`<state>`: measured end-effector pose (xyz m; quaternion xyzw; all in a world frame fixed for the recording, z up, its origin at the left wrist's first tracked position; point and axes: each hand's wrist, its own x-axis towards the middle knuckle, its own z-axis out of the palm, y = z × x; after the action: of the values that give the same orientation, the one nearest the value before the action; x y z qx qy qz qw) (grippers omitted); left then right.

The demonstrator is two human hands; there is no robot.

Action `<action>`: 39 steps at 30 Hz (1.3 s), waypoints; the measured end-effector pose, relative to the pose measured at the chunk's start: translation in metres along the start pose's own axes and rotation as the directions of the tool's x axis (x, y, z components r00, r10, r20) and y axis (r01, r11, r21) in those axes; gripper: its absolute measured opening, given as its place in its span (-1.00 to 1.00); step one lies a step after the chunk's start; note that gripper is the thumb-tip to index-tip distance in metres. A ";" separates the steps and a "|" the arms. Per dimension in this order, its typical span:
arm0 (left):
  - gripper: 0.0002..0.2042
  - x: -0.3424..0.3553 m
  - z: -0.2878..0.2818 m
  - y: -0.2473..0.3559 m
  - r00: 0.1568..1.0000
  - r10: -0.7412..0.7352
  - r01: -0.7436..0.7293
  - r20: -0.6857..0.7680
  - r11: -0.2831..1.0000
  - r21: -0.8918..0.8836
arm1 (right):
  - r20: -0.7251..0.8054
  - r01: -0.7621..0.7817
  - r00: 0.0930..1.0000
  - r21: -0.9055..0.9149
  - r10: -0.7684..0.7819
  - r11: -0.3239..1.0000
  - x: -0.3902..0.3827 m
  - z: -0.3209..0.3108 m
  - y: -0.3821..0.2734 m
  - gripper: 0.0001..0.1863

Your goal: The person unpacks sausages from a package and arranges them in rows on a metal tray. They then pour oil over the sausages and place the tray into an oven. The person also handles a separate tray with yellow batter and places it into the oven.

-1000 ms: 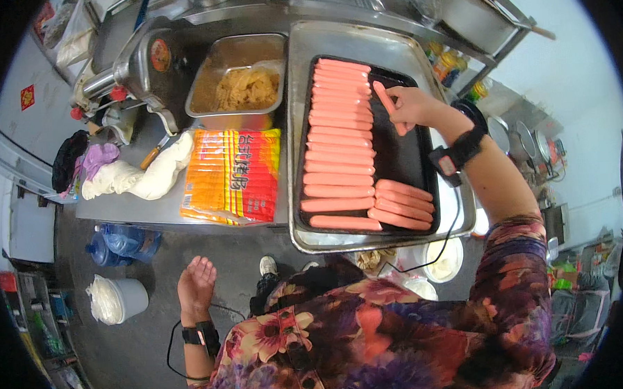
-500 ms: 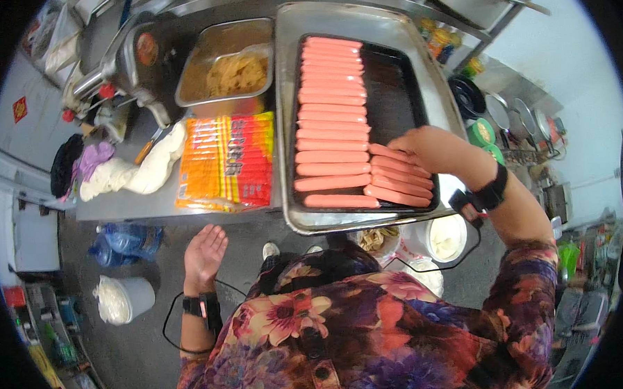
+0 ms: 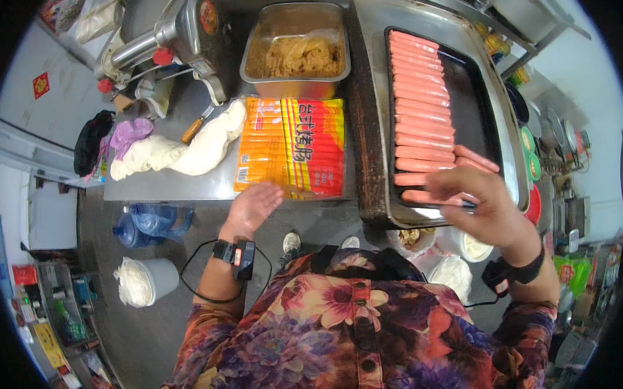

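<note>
Packet (image 3: 267,137): large dark characters (image 3: 300,134) down its middle; white printed patch (image 3: 242,174) at the near left corner. Machine (image 3: 192,43): round red badge (image 3: 208,17). Pale panel (image 3: 23,127): red diamond sign (image 3: 40,85).

The sausages (image 3: 422,106) are coloured pink; the tray (image 3: 471,111) is finished in black. The package (image 3: 292,143) is printed orange, yellow and red. The shirt (image 3: 331,333) is patterned with purple flowers.

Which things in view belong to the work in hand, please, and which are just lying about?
Apparently in use:
- pink sausages
- black tray
- red-and-yellow packet, nearest the left hand

Seemingly lying about:
- orange-handled knife
- blue bottles
- pale bucket
</note>
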<state>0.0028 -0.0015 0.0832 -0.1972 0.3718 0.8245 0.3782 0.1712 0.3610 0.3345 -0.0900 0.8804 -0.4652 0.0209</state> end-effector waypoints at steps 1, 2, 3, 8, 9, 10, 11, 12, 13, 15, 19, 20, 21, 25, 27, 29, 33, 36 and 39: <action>-0.61 0.005 0.002 0.006 0.993 -0.098 0.098 0.072 0.995 0.003 | 0.041 0.007 0.999 0.026 -0.008 1.000 0.010 0.020 -0.005 -0.58; -0.58 0.010 0.004 0.011 0.974 -0.210 0.210 0.081 0.978 0.005 | 0.083 0.014 0.996 0.053 -0.018 0.998 0.021 0.039 -0.010 -0.59; -0.44 0.011 0.005 0.016 0.985 -0.152 0.143 0.081 0.984 0.105 | 0.123 0.044 0.992 -0.013 -0.042 0.999 0.032 0.055 -0.014 -0.60; -0.63 0.030 0.005 0.059 0.991 -0.130 0.114 0.039 0.953 0.280 | 0.226 0.003 0.974 0.032 -0.011 0.999 0.088 0.141 -0.006 -0.61; -0.66 0.031 0.001 0.063 0.962 -0.257 0.218 0.095 0.926 0.308 | 0.249 0.006 0.969 0.004 -0.006 1.000 0.097 0.156 0.001 -0.62; -0.69 0.031 -0.005 0.066 0.915 -0.375 0.310 0.151 0.891 0.332 | 0.260 0.004 0.966 -0.034 0.005 0.999 0.106 0.170 0.010 -0.63; -0.70 0.031 -0.010 0.064 0.916 -0.386 0.334 0.110 0.885 0.323 | 0.268 0.005 0.963 -0.073 0.015 0.997 0.116 0.185 0.020 -0.63; -0.70 0.031 -0.016 0.058 0.917 -0.392 0.353 0.074 0.885 0.305 | 0.275 0.008 0.961 -0.112 0.023 0.994 0.123 0.200 0.030 -0.64; -0.70 0.033 -0.020 0.055 0.916 -0.399 0.370 0.047 0.883 0.288 | 0.287 -0.034 0.955 -0.127 0.069 0.991 0.129 0.215 0.041 -0.63; -0.71 0.040 -0.029 0.051 0.912 -0.387 0.361 0.134 0.914 0.185 | 0.287 -0.093 0.949 -0.145 0.132 0.985 0.138 0.243 0.063 -0.62; -0.72 0.048 -0.039 0.042 0.859 -0.493 0.470 0.135 0.866 0.170 | 0.336 -0.061 0.931 -0.245 0.144 0.967 0.156 0.295 0.104 -0.58; -0.72 0.048 -0.039 0.042 0.883 -0.441 0.410 0.159 0.892 0.192 | 0.314 -0.014 0.945 -0.243 0.092 0.970 0.158 0.303 0.111 -0.57; -0.72 0.048 -0.037 0.043 0.907 -0.395 0.357 0.147 0.905 0.231 | 0.306 0.013 0.950 -0.248 0.065 0.969 0.159 0.310 0.116 -0.56; -0.70 0.041 -0.022 0.049 0.987 -0.100 0.066 0.125 0.966 0.248 | 0.081 -0.079 0.989 -0.401 0.121 0.913 0.161 0.323 0.117 -0.51; -0.66 0.040 -0.009 0.053 0.974 -0.035 -0.019 0.224 0.971 0.237 | -0.036 -0.074 0.997 -0.505 0.064 0.860 0.165 0.317 0.112 -0.50; -0.64 0.042 0.001 0.059 0.950 0.035 -0.099 0.311 0.976 0.194 | -0.062 -0.171 0.985 -0.438 0.160 0.883 0.173 0.303 0.110 -0.53; -0.64 0.053 0.018 0.070 0.919 0.185 -0.326 0.349 0.854 0.406 | -0.114 -0.402 0.913 -0.417 0.392 0.815 0.189 0.266 0.116 -0.63; -0.66 0.071 0.032 0.078 0.907 0.155 -0.420 0.391 0.399 0.815 | -0.008 -0.426 0.876 -0.483 0.483 0.765 0.195 0.256 0.121 -0.52; -0.68 0.083 0.043 0.076 0.954 0.057 -0.285 0.293 -0.112 0.952 | -0.085 -0.296 0.938 -0.700 0.335 0.650 0.203 0.263 0.121 -0.46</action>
<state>-0.1102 0.0374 0.0958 0.2594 0.8478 0.3367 0.3172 -0.0134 0.1775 0.0955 0.0510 0.9914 -0.0816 0.0885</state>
